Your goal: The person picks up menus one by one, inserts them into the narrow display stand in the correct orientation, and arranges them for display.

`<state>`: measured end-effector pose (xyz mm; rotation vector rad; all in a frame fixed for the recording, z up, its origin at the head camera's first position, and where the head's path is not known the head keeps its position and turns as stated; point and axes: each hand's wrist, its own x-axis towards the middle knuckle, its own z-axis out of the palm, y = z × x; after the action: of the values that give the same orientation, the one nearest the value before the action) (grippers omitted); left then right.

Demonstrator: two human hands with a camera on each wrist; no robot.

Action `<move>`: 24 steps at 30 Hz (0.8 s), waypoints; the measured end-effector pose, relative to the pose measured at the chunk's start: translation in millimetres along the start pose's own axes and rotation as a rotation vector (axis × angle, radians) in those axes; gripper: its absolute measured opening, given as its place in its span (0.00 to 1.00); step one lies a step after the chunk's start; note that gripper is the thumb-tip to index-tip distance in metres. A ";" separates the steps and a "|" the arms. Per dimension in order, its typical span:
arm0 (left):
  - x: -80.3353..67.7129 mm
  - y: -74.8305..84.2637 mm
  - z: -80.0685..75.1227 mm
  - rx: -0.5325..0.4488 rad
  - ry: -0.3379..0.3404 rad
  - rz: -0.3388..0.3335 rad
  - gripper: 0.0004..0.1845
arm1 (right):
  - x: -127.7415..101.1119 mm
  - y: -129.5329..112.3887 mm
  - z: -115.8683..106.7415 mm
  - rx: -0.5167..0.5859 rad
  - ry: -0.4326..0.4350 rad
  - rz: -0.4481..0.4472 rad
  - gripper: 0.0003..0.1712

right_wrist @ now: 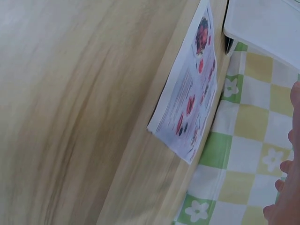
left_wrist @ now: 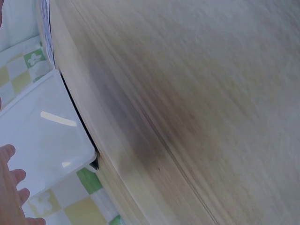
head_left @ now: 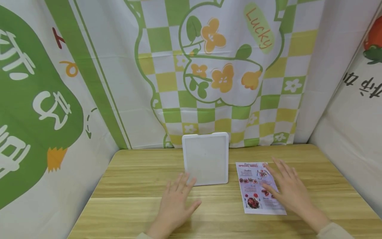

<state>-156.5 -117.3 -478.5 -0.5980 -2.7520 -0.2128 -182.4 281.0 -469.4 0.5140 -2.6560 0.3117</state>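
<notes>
A white-framed upright display stand (head_left: 206, 159) with a pale blank panel stands near the back of the wooden table. In front of its lower left corner, my left hand (head_left: 176, 204) hovers with fingers spread, holding nothing. To the right, a printed menu sheet (head_left: 250, 189) headed "SPECIAL MENU" lies flat, showing food pictures and text. My right hand (head_left: 289, 189) is over the sheet's right side, fingers spread and nothing gripped, hiding part of the print. In the left wrist view, the left hand's fingers (left_wrist: 18, 176) overlap the stand's white panel; the right wrist view catches fingers (right_wrist: 288, 166) at its edge.
The wooden table (head_left: 134, 205) has light striped grain. Behind it hangs a checkered green and yellow cloth (head_left: 206, 116) with flowers and the word "Lucky". Printed cloth walls (head_left: 98, 132) close in the left and right sides.
</notes>
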 end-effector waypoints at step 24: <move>14.1 25.8 11.1 0.003 -0.069 0.089 0.37 | -18.9 18.7 -9.2 -0.043 -0.015 -0.007 0.46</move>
<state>-160.7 -86.3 -482.2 -0.7393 -2.7834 -0.1708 -170.6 306.4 -472.1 0.5142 -2.6683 0.2492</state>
